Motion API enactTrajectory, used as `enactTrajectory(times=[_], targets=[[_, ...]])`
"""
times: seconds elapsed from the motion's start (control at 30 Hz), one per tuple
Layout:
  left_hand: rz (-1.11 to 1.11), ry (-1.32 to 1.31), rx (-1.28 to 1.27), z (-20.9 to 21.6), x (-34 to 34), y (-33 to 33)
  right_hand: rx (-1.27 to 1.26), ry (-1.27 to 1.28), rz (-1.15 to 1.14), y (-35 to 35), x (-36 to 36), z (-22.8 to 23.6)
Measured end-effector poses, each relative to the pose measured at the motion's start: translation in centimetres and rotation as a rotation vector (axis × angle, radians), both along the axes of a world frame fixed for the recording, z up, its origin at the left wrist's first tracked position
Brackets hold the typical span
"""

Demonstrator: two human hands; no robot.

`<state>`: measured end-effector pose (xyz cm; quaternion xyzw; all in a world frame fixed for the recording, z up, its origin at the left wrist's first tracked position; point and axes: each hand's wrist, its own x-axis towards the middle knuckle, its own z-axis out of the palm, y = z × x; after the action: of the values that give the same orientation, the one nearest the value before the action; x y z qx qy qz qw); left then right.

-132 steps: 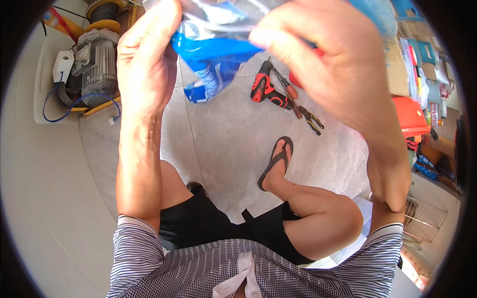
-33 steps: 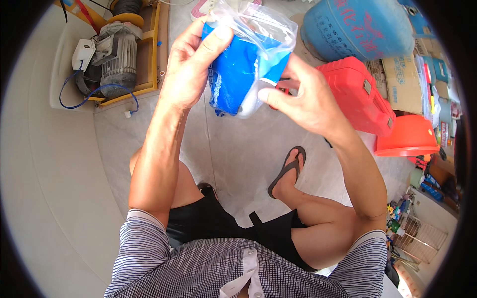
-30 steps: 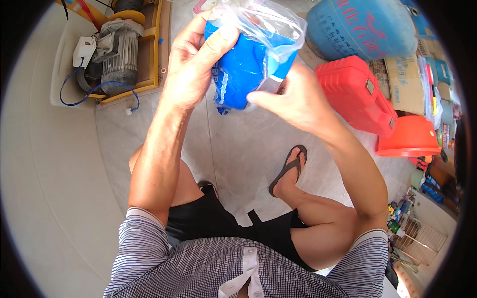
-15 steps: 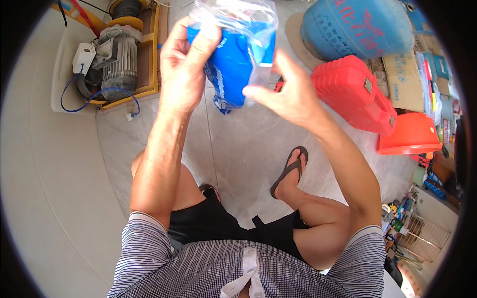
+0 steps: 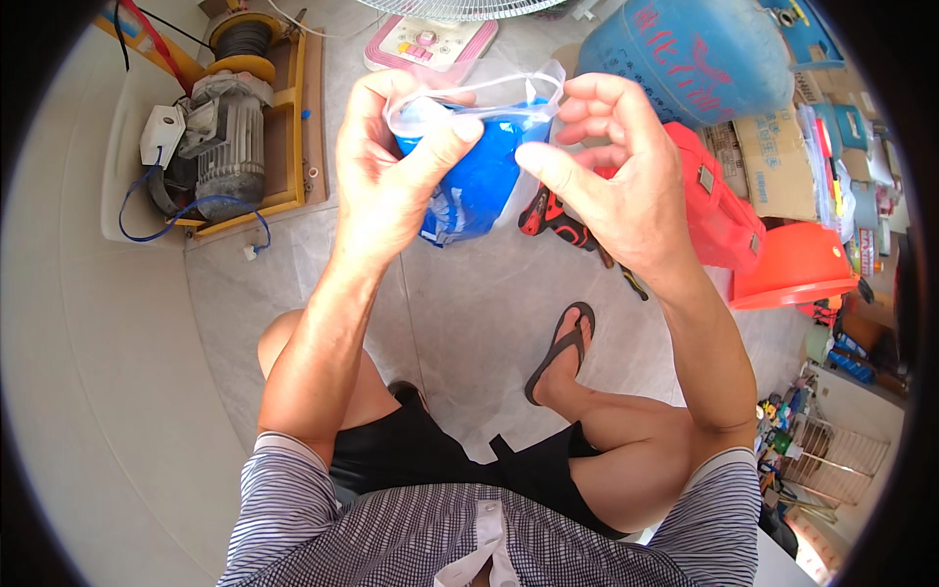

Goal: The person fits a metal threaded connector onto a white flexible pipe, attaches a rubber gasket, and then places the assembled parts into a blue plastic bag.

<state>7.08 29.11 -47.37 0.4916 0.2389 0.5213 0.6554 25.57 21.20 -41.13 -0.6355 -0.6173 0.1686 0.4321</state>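
A clear plastic bag with a blue package inside is held up in front of me, its mouth standing open at the top. My left hand is closed on the bag's left side, with the thumb over the near edge of its mouth and the fingers behind. On the other side, my right hand has its fingers spread and curved. Its thumb tip meets the right side of the bag, while the other fingers stand near the rim without wrapping round it.
Beyond the bag stands a fan with a pink and white base. A motor winch is at the left. To the right are a red-and-black power tool, a red case, an orange-red basin, a blue tank and a cardboard box.
The bag has come down and nearer to me, and its mouth now shows wide. My right hand has turned with its fingers raised. The fan and power tool have come into clearer view.
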Motion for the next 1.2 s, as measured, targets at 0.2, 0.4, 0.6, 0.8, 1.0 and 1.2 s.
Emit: enactTrajectory(times=[0.2,0.4,0.6,0.8,1.0,1.2], targets=[[-0.005,-0.053,0.096,-0.1,1.1,-0.6,0.068,0.125,-0.010,1.1,-0.4,-0.8],[-0.206,-0.079,0.137,-1.2,0.1,1.0,0.008,0.147,0.053,0.4,1.8,0.1],[-0.200,-0.209,0.053,-2.1,-1.1,2.0,-0.020,0.079,0.126,-0.4,3.2,1.7],[0.067,-0.074,0.154,-0.4,-1.1,1.4,-0.001,-0.031,0.184,-1.4,3.1,2.7],[0.052,-0.002,0.158,-0.1,-1.3,0.9,-0.056,0.148,0.135,-1.1,2.4,2.2],[0.108,-0.025,0.213,0.0,-0.9,0.7,-0.008,0.087,0.160,-1.2,2.4,2.3]])
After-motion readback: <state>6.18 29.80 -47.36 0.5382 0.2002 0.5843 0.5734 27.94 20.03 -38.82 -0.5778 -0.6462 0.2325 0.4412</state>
